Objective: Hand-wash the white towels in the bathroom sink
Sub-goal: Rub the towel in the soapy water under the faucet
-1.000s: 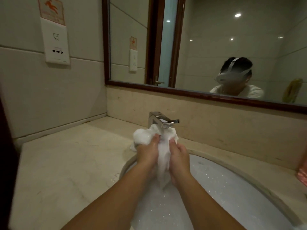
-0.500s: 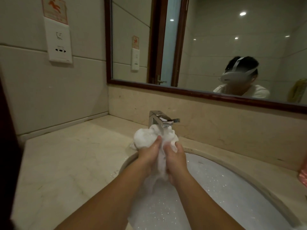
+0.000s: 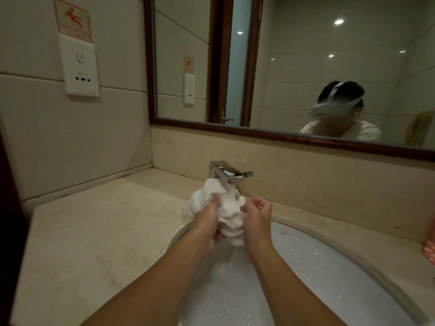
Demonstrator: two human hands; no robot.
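No word or number can be read: the small sign point(image 3: 73, 20) stuck on the left wall, just above the socket plate point(image 3: 81, 67), shows an orange-red figure inside a red border, and the print beneath that figure is too blurred to make out. The white socket plate bears only a faint grey line symbol above its dark slots, with a tiny marking between them that is too small to read. The mirror point(image 3: 294, 67) shows a sign and a plate like them near its left edge, smaller and equally illegible.

Beige marble counter point(image 3: 94, 231), inset white sink point(image 3: 329, 267) (wet), chrome faucet point(image 3: 226, 172) behind it
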